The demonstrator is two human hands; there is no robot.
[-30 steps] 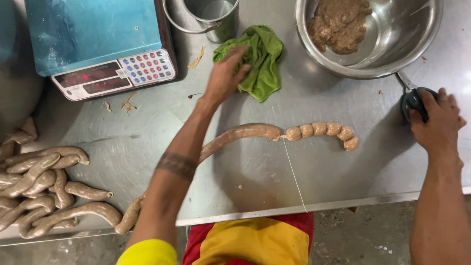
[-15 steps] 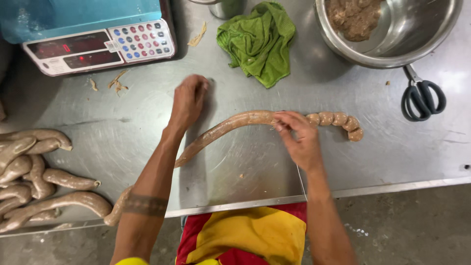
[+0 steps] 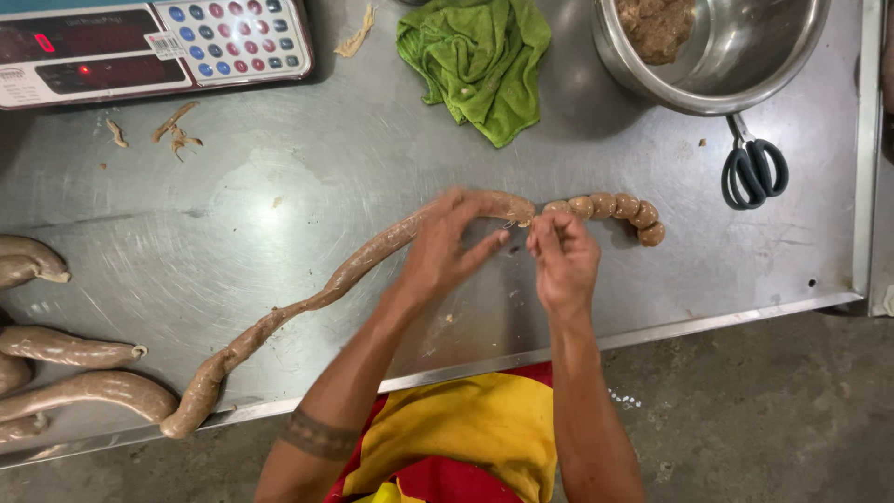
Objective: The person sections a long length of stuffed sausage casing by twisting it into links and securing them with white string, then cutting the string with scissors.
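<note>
A long sausage (image 3: pixel 317 298) lies aslant across the steel bench (image 3: pixel 279 205), from its fat end near the front edge at the left up to the middle, where both hands meet on it. The left hand (image 3: pixel 447 247) lies over the sausage's upper end, fingers curled down onto the casing, thumb side toward the other hand; its grip is closed on the sausage, though the fingertips are partly hidden. The right hand (image 3: pixel 559 261) sits just beside it, its grip pinched together at the point where the long piece ends and a short run of small links (image 3: pixel 610 210) begins. What exactly lies between those fingertips is too small to tell; it looks like the neck of casing or a thread there. The links curve off to the right of the right hand, touching one another in a row.

Beyond the hands, a green cloth (image 3: pixel 480 61) lies crumpled near the far edge. To its right stands a steel bowl (image 3: pixel 745 56) with brown mince in it, and black-handled scissors (image 3: pixel 754 168) lie just beside the bowl. A scale (image 3: pixel 149 47) with a keypad sits at the far left. Several filled sausages (image 3: pixel 74 373) lie at the left edge, well apart from the hands.
</note>
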